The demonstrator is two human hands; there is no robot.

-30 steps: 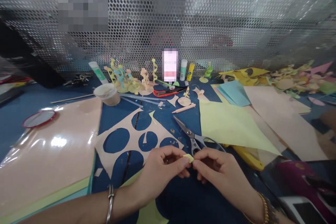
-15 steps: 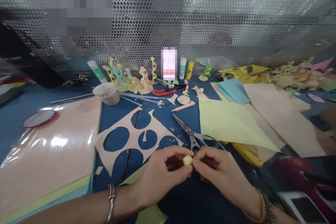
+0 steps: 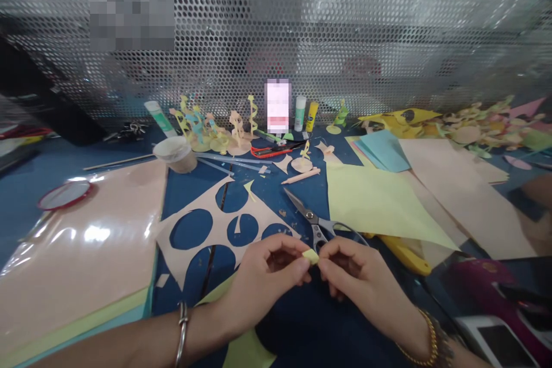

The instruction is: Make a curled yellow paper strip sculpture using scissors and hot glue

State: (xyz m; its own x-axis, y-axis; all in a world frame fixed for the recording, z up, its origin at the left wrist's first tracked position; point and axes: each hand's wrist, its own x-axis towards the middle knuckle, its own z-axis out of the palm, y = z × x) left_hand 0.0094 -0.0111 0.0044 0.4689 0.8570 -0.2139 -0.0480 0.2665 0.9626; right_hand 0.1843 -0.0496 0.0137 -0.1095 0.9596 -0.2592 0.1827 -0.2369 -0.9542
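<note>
Head-camera view, as I watched from a distance: my subject's left hand (image 3: pixel 263 282) and right hand (image 3: pixel 357 270) held a small piece of pale yellow paper (image 3: pixel 310 257) between them, just below the handles of a pair of steel scissors (image 3: pixel 319 230). Both hands were nearly closed, their fingertips pinching the paper from either side and hiding part of it. The left wrist wore a silver bangle (image 3: pixel 183 322), and the right a gold chain bracelet (image 3: pixel 429 336). Left of the scissors lay a peach paper sheet with round cut-out holes (image 3: pixel 224 224); right of them lay a pale green paper sheet (image 3: pixel 379 201). Beyond the scissors were a red utility knife (image 3: pixel 271 151), a white glue stick (image 3: pixel 300 113), and a yellow glue stick (image 3: pixel 312 116), whose labels were too small for me to read. Behind the knife stood a card (image 3: pixel 278 106), its writing pixelated, as was a patch on the perforated metal screen (image 3: pixel 345 29). Lower right of the scissors, a phone (image 3: pixel 495 345) was cut off by the frame.
</note>
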